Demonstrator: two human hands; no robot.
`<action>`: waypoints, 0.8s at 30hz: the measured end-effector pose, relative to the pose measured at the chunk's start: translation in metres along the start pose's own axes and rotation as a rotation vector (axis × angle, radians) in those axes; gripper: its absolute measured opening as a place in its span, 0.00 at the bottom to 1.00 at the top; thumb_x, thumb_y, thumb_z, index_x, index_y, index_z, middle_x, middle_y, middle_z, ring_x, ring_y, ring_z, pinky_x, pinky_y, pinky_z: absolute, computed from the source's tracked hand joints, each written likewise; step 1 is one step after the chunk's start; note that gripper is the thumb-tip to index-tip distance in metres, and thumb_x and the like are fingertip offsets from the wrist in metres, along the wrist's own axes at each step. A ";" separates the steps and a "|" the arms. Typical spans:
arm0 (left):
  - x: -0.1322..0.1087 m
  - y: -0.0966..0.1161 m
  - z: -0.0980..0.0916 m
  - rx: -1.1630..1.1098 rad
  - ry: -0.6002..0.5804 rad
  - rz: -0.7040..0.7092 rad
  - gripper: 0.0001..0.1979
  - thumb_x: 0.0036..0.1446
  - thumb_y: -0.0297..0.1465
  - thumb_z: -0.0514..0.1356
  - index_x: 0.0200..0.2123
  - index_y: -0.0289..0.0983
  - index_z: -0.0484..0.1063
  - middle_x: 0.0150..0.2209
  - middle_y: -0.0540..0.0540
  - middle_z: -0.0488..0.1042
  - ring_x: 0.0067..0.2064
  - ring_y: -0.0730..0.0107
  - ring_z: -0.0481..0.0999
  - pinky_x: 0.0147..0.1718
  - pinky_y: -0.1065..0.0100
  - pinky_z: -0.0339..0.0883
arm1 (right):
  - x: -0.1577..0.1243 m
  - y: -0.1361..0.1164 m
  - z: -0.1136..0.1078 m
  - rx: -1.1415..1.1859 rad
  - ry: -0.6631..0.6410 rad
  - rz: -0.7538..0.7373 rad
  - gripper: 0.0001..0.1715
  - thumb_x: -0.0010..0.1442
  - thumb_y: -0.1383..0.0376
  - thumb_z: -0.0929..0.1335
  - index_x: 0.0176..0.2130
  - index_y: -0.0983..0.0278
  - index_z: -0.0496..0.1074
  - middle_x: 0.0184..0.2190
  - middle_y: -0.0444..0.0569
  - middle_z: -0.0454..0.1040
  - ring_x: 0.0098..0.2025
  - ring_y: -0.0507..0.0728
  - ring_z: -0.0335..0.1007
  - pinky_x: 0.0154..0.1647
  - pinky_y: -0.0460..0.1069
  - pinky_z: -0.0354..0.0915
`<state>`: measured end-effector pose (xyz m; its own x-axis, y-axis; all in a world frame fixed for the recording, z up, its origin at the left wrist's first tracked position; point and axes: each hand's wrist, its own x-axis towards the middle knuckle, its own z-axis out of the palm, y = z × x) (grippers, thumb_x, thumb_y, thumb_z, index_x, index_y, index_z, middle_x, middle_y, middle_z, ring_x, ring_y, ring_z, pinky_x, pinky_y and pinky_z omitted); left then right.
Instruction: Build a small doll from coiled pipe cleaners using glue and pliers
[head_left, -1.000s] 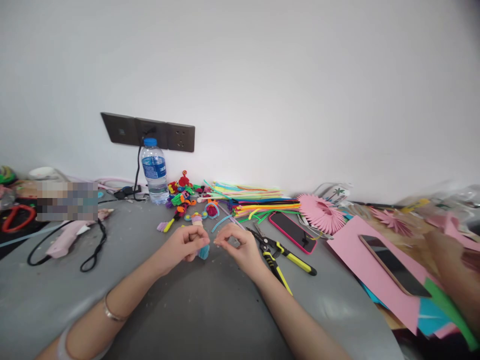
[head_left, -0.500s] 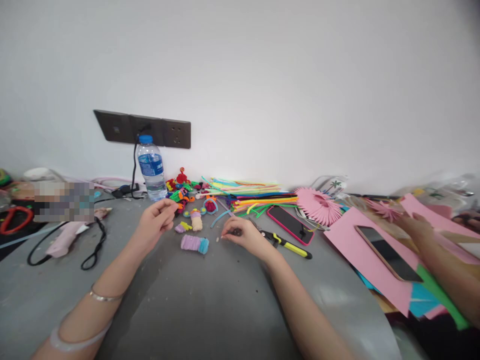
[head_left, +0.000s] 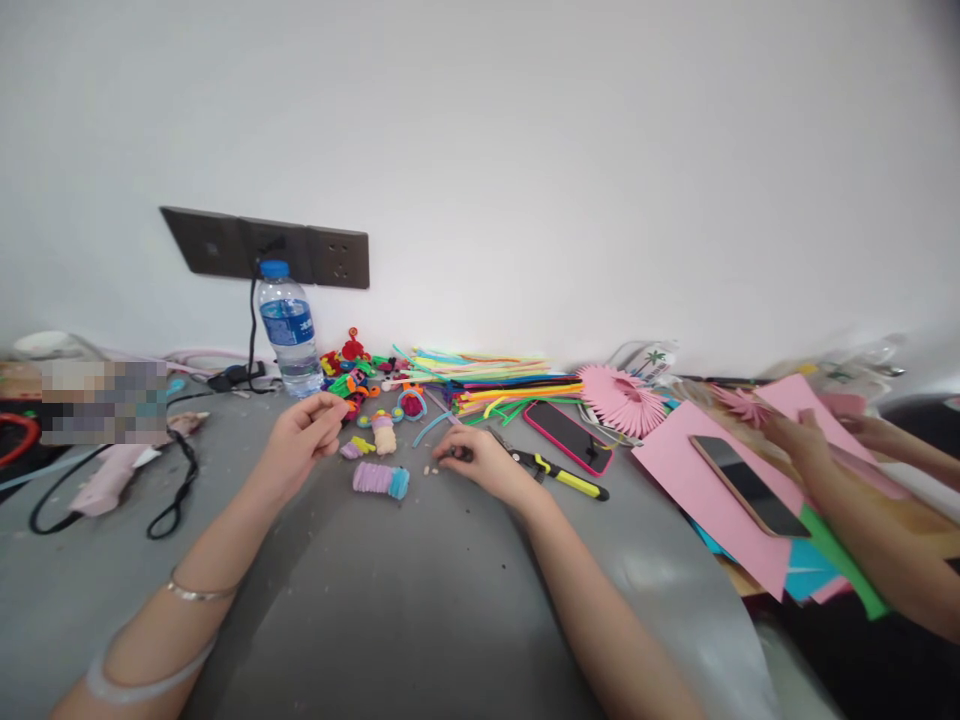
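My left hand (head_left: 304, 445) is held above the grey table with thumb and forefinger pinched; whatever lies between them is too small to make out. My right hand (head_left: 484, 465) rests low over the table, its fingers closed together, and a dark patch shows under them that I cannot name. Tiny pale bits (head_left: 430, 470) lie at its fingertips. Between my hands are a purple and blue fuzzy coil (head_left: 380, 480), a beige fuzzy figure (head_left: 384, 435) and a small yellow and purple fuzzy piece (head_left: 358, 447). Yellow-handled pliers (head_left: 566, 478) lie beside my right wrist.
Behind my hands are colourful pipe cleaners (head_left: 487, 380) and a water bottle (head_left: 291, 330). A pink-cased phone (head_left: 570, 438) lies to the right. Farther right, another person's hand (head_left: 802, 445) is over pink paper (head_left: 697, 470). A cord (head_left: 184, 480) lies at left.
The view has turned slightly right. A second pale bit now shows by my right fingertips. My left hand stays pinched. The other person's second hand has come into sight at the right.
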<state>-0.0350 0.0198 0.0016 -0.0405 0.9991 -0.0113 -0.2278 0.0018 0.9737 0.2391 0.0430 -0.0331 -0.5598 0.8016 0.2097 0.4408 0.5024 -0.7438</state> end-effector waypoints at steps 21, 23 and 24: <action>-0.001 -0.004 0.007 0.162 0.009 0.047 0.18 0.45 0.43 0.68 0.30 0.36 0.72 0.17 0.59 0.56 0.18 0.83 0.51 0.16 0.77 0.47 | 0.003 0.004 -0.009 -0.109 0.407 0.005 0.14 0.63 0.71 0.63 0.45 0.63 0.75 0.39 0.51 0.75 0.38 0.56 0.68 0.42 0.50 0.63; 0.000 -0.007 0.005 0.199 -0.002 0.060 0.17 0.47 0.44 0.67 0.30 0.36 0.71 0.17 0.58 0.56 0.17 0.82 0.52 0.16 0.77 0.47 | 0.000 0.008 -0.011 -0.193 0.315 0.037 0.12 0.61 0.73 0.65 0.40 0.62 0.76 0.37 0.50 0.76 0.39 0.56 0.68 0.43 0.51 0.62; 0.000 -0.008 0.005 0.224 -0.012 0.069 0.17 0.48 0.44 0.66 0.30 0.36 0.71 0.16 0.58 0.57 0.17 0.81 0.53 0.17 0.77 0.47 | -0.001 0.009 -0.012 -0.240 0.249 0.057 0.10 0.60 0.73 0.66 0.38 0.62 0.76 0.36 0.49 0.75 0.39 0.57 0.68 0.43 0.51 0.61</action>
<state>-0.0286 0.0200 -0.0052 -0.0371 0.9976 0.0589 -0.0033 -0.0590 0.9983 0.2521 0.0505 -0.0328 -0.3540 0.8702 0.3428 0.6356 0.4927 -0.5943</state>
